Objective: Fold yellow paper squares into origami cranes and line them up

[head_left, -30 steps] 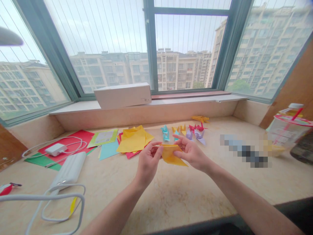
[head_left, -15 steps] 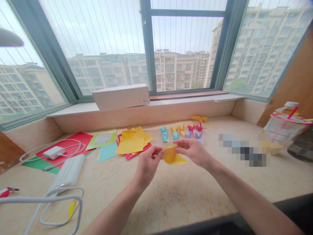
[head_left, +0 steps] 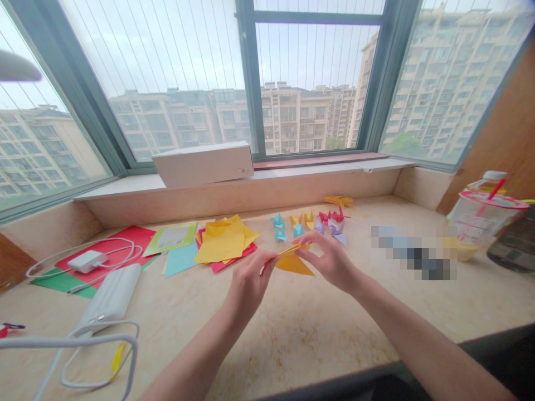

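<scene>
Between my hands, above the stone counter (head_left: pixel 292 334), is a folded sheet of yellow origami paper (head_left: pixel 296 265). My left hand (head_left: pixel 251 278) pinches its left edge. My right hand (head_left: pixel 330 260) grips its upper right side between thumb and fingers. One pointed flap of the paper hangs down toward the counter. Just beyond my hands stand several small folded paper figures: light blue ones (head_left: pixel 278 227), yellow ones (head_left: pixel 308 220), red ones (head_left: pixel 332 216) and lilac ones (head_left: pixel 336 230). A larger yellow-orange folded figure (head_left: pixel 338 201) lies behind them.
Loose yellow paper (head_left: pixel 225 239) is stacked left of my hands, over red sheets. Farther left are a white charger (head_left: pixel 87 260), a white power bank (head_left: pixel 112 295) and cables. A lidded plastic cup (head_left: pixel 480 223) stands at right, near a blurred-out object (head_left: pixel 413 253). A white box (head_left: pixel 204 166) rests on the sill.
The yellow paper has tipped, so its top now shows nearly edge-on and its flap hangs below. Both hands have turned slightly with it, keeping their grip. The view has shifted a little.
</scene>
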`<state>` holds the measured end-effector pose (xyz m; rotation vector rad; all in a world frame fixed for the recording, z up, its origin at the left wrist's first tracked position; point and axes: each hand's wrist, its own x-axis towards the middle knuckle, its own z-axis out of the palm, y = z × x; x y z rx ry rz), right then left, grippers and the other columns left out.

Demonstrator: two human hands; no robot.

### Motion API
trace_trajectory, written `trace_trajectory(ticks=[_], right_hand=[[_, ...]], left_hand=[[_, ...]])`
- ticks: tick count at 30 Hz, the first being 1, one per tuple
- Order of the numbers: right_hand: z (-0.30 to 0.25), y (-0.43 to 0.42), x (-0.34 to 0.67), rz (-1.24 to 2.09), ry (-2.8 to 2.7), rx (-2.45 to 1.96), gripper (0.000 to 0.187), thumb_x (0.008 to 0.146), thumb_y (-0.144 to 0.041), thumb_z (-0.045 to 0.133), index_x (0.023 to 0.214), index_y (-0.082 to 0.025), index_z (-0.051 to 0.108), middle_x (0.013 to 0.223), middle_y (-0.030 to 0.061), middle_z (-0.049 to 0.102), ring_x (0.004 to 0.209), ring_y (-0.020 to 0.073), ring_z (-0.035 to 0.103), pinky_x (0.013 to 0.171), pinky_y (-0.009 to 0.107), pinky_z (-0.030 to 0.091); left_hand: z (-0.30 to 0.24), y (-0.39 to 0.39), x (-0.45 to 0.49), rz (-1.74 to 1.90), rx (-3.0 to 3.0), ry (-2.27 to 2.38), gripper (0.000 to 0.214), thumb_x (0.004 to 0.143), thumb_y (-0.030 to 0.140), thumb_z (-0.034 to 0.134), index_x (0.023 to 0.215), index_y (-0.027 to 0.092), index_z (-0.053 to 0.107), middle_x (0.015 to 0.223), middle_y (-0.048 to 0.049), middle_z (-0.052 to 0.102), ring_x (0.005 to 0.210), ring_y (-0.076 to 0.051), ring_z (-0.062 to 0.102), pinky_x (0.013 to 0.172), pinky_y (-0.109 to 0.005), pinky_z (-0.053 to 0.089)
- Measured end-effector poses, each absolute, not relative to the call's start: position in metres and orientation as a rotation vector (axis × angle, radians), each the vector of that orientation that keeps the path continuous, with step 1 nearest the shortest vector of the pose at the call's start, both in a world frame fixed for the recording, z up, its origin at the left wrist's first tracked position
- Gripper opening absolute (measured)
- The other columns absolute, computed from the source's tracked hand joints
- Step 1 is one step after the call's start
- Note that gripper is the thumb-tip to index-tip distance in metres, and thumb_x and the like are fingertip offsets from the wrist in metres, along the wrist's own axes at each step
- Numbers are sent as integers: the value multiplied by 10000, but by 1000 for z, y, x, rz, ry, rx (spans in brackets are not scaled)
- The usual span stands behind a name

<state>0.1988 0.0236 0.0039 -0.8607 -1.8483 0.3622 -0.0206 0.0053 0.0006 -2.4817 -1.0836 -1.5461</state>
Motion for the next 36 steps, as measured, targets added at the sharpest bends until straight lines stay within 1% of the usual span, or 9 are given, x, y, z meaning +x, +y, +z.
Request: trace_trajectory(ticks=[3,8,11,17,19,22,26,29,36], right_hand=[[2,25,200,300,-1855,-849,22,895,-244,641,893,-226,629,954,36,739,898,199,691,833,342,511],[-1,26,200,207,-1872,-830,39,889,-236,643,854,-221,647,876,31,734,832,195,691,779,328,515],[-3,25,199,237,-1861,-821,22,875,-236,662,891,-224,653,869,24,734,814,185,698,772,320,526],[-1,20,195,571,-1824,-846,185,874,-291,672,1046,-229,644,906,34,757,834,191,727,776,321,560],[1,19,195,582,-1859,-861,194,881,-299,663,1062,-231,652,915,45,768,852,206,727,813,353,553],[2,17,195,462,-1941,-885,196,885,-297,663,1072,-243,676,912,51,777,923,240,704,907,424,502],[4,18,196,321,-1995,-862,122,878,-310,674,962,-247,737,927,54,771,923,245,684,889,412,485],[5,19,196,336,-1976,-852,102,869,-310,685,863,-241,760,848,47,762,855,228,679,826,369,496],[7,19,196,479,-1971,-873,143,896,-302,640,843,-228,750,857,37,758,835,205,674,807,336,487]], left_hand=[[0,5,-19,-1530,-2483,-1049,55,915,175,590,919,177,645,830,-14,721,710,-125,682,681,-211,517],[0,4,-17,-1443,-2526,-1055,118,914,212,592,1009,169,647,909,-54,733,800,-167,694,739,-258,534],[1,5,-17,-1327,-2606,-1114,136,939,237,555,994,182,666,886,-49,733,778,-172,688,708,-263,524],[1,3,-17,-1212,-2710,-1211,171,953,241,512,948,185,673,840,-37,743,728,-170,689,668,-250,500],[0,1,-15,-1144,-2760,-1237,185,956,243,497,999,189,668,876,-42,753,750,-178,699,676,-253,498],[-1,-1,-13,-1078,-2812,-1254,224,975,262,458,1045,192,659,896,-46,753,764,-182,700,673,-254,490],[-2,0,-12,-1100,-2784,-1303,246,984,274,439,936,180,662,808,-38,732,705,-168,674,646,-244,466],[-2,1,-14,-1120,-2769,-1308,258,986,286,445,891,179,660,757,-21,717,661,-152,655,616,-229,440],[1,-1,-15,-1110,-2782,-1303,280,984,307,462,847,175,668,676,7,690,572,-113,608,558,-200,389]])
